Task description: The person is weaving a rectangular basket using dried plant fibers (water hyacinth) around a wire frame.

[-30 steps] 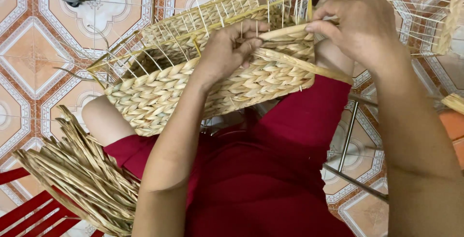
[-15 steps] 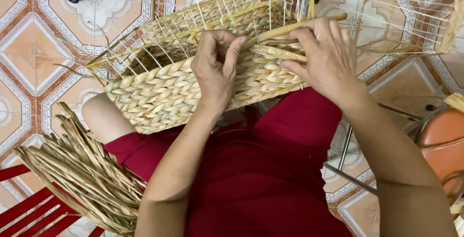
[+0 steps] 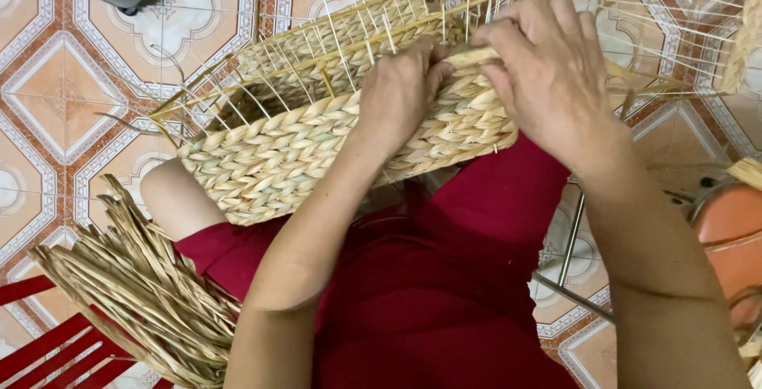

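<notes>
A half-woven basket (image 3: pixel 294 151) of pale braided straw on a thin wire frame lies on its side across my lap, over red clothing. My left hand (image 3: pixel 401 91) presses on the woven wall near the basket's right end, fingers curled at the top row. My right hand (image 3: pixel 548 71) covers the right corner and pinches a straw strand (image 3: pixel 475 57) where both hands meet. Bare wire uprights (image 3: pixel 317 36) stick out above the woven rows.
A bundle of loose dried straw strands (image 3: pixel 135 302) lies at my lower left over a red slatted seat (image 3: pixel 48 349). Another wire frame (image 3: pixel 675 24) stands at the upper right. An orange round object (image 3: pixel 730 230) sits at the right. Patterned floor tiles (image 3: pixel 55 95) surround me.
My right hand has come down and left from the upper right to the basket's corner. My left hand has shifted right to meet it; the long loose strand is now drawn in short.
</notes>
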